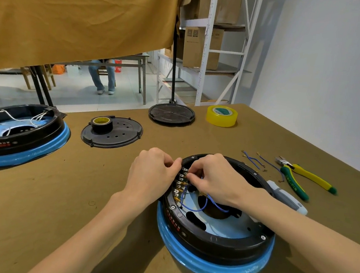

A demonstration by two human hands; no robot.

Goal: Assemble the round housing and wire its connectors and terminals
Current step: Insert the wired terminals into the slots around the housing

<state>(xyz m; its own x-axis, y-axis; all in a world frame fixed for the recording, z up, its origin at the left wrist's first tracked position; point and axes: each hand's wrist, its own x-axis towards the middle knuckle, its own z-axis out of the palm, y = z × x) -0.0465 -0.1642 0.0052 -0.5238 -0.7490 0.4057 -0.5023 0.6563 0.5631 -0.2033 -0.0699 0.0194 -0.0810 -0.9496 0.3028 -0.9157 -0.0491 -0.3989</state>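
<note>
Seemingly midway, the near-right round black housing on its blue ring (213, 243) had blue wires (192, 208) on some terminals (180, 183), the left hand (152, 173) gripping its rim, the right hand (212, 178) pinching a connector; spare wires (252, 160) and black covers (111, 135) waited.

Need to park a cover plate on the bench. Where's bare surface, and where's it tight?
Bare: the wide stretch left of the near housing, below the perforated cover; also between the yellow tape roll and the loose blue wires. Tight: right of the housing, where pliers, wires and a grey tool cluster.
</note>
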